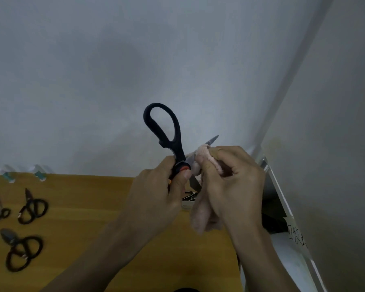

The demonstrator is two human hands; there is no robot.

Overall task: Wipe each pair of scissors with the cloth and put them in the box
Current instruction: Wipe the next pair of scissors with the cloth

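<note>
The person holds a pair of black-handled scissors (173, 144) up in front of a pale grey wall (135, 60), above the far edge of an orange-brown table (89, 207). The left hand (156, 194) has its grip clenched around the scissors near the pivot, where an orange-red band shows, the thumb lying along the front of the handle; one large handle loop stands up above the hand, tilted a little to the left. The scissors are spread open: one blade points up and to the right, its tip showing past the cloth, while the other blade slants down between the two hands. The right hand (234, 182) grips a pink cloth (204, 157), its fingers curled so that the cloth is pinched around the upward blade; the rest of the cloth hangs down under the palm. On the left part of the table lie three more pairs of dark-handled scissors: a small pair (0, 213) near the edge, a medium pair (33, 208) just beside it, and a larger pair (19, 249) nearer the person. Two spools with greenish thread (39, 173) stand at the far edge of the table against the wall. At the right, beside the table, stands an open white container (282, 199) bearing a handwritten label (296, 237).
</note>
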